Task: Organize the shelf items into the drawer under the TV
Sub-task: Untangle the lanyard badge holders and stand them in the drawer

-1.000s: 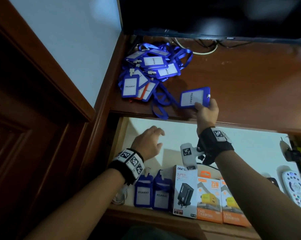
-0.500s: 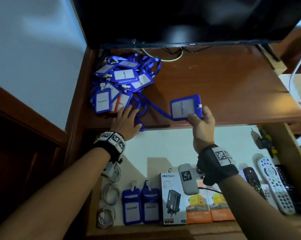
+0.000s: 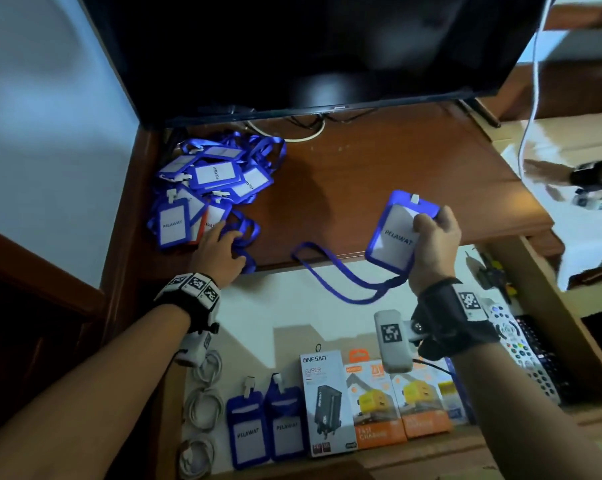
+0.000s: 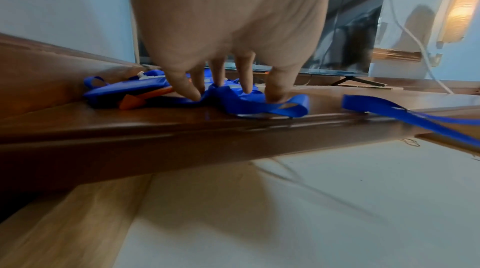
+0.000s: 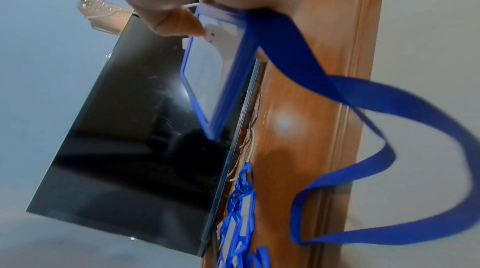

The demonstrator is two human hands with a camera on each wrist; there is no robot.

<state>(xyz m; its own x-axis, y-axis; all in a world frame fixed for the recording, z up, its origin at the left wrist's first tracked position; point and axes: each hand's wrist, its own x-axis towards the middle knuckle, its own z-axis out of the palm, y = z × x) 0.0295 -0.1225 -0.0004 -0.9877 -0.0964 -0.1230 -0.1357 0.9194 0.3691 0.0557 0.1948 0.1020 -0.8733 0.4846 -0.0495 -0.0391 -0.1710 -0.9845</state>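
A heap of blue badge holders with tangled blue lanyards lies at the left end of the wooden shelf under the TV. My left hand presses its outstretched fingers down on the lanyards at the heap's near edge. My right hand pinches one "PELAWAT" badge holder above the shelf's front edge. Its lanyard loops down over the open drawer. In the right wrist view the thumb lies on that holder.
At the drawer's near edge are two badge holders, charger boxes, coiled white cables and remotes. White cables run behind the TV. A blurred hand with a wristband shows at far right.
My left hand rose from the drawer onto the heap and now presses it. My right hand lifted its badge holder off the shelf and turned it upright, drawing its lanyard clear of the heap.
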